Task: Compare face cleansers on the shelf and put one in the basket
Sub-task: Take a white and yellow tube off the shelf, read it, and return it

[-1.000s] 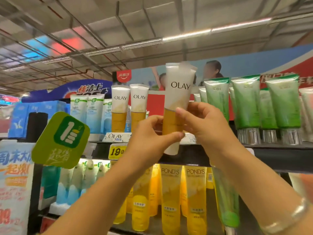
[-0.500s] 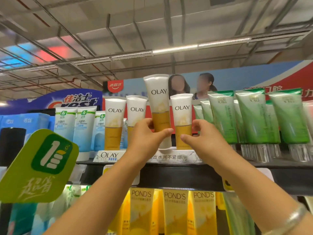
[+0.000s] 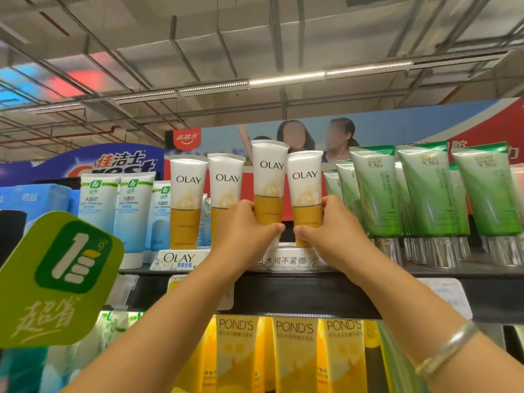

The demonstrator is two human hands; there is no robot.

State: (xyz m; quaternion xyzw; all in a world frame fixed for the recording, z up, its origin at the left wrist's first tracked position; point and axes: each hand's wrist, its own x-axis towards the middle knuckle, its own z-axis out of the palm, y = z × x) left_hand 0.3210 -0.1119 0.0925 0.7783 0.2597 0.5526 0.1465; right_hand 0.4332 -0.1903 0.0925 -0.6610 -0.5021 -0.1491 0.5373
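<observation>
My left hand (image 3: 243, 231) grips a raised Olay tube (image 3: 268, 188). My right hand (image 3: 330, 225) holds the neighbouring tube (image 3: 304, 191) standing on the shelf (image 3: 397, 275).

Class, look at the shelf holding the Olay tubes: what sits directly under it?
Under the shelf stand yellow Pond's tubes, side by side. Only their upper parts show; the person's forearms cover some, and the frame cuts off their lower ends. What lies behind them cannot be seen.

Both hands (image 3: 246, 231) (image 3: 331, 231) raised, fingers curled
</observation>
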